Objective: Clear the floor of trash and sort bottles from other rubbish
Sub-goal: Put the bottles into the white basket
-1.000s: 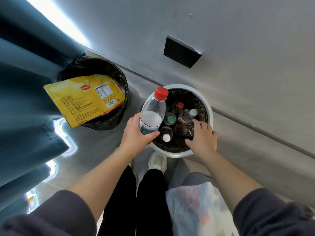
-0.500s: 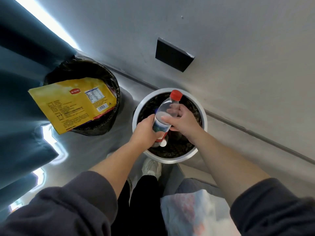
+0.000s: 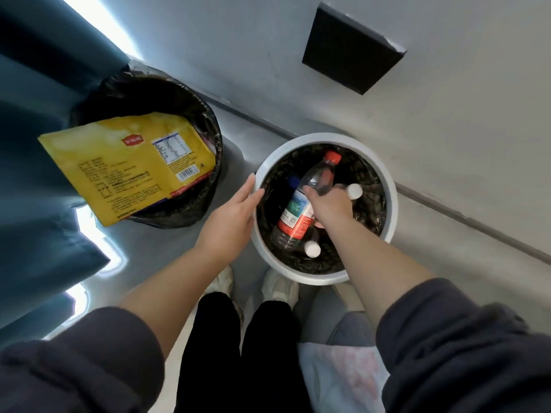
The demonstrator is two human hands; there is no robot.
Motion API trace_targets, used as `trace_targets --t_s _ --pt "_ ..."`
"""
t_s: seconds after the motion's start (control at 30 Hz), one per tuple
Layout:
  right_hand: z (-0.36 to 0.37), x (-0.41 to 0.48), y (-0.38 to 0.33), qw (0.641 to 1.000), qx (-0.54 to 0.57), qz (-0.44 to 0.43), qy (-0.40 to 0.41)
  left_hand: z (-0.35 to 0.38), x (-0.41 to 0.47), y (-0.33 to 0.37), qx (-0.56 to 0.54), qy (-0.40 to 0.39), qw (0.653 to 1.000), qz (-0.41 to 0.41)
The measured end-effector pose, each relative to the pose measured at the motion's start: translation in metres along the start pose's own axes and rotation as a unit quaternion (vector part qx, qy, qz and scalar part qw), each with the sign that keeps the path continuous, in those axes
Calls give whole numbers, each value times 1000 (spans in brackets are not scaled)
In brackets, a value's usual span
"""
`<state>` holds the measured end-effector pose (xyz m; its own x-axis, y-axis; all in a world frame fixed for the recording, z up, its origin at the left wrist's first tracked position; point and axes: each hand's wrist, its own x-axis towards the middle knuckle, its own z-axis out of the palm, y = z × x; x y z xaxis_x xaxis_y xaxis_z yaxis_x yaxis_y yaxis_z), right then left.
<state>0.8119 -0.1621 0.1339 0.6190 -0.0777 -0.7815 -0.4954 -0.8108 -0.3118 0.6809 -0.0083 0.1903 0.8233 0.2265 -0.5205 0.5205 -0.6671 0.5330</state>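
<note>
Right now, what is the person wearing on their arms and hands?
Dark grey, soft sleeves: the left sleeve and the right sleeve are pushed up, forearms bare. The left hand and right hand wear no gloves, and no rings or watch show.

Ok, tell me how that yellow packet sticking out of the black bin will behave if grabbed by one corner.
The yellow packet looks flat and creased, so it is probably light and would likely flop when lifted. Its glossy face may be slippery. Much of it overhangs the rim of the black bin, so a nudge could tip it out.
</note>
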Motion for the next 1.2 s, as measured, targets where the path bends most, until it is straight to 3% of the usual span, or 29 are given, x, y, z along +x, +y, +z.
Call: trace_targets --t_s 0.23,0.47,0.6,0.73,0.9,1.07,1.2 --pt "9 13 -15 998 -33 53 -2 5 4 -13 20 14 999 37" --pt "1 -5 -7 999 25 43 8 5 0 -12 15 -2 999 40" --pt "-20 -43 -1 990 -133 -55 14 -6 -24 -9 36 -31 999 17" --pt "-32 -96 4 940 -310 -141 9 -25 -63 -4 49 -44 996 -59" --pt "-28 -171 -17 858 -441 -262 -19 -64 -140 -2 81 -33 987 -135" --pt "0 -241 -33 762 -536 -363 -26 -85 -233 -17 56 -7 971 -231" --pt "41 -292 -33 682 -584 -433 -81 -78 -315 -37 13 19 945 -327"
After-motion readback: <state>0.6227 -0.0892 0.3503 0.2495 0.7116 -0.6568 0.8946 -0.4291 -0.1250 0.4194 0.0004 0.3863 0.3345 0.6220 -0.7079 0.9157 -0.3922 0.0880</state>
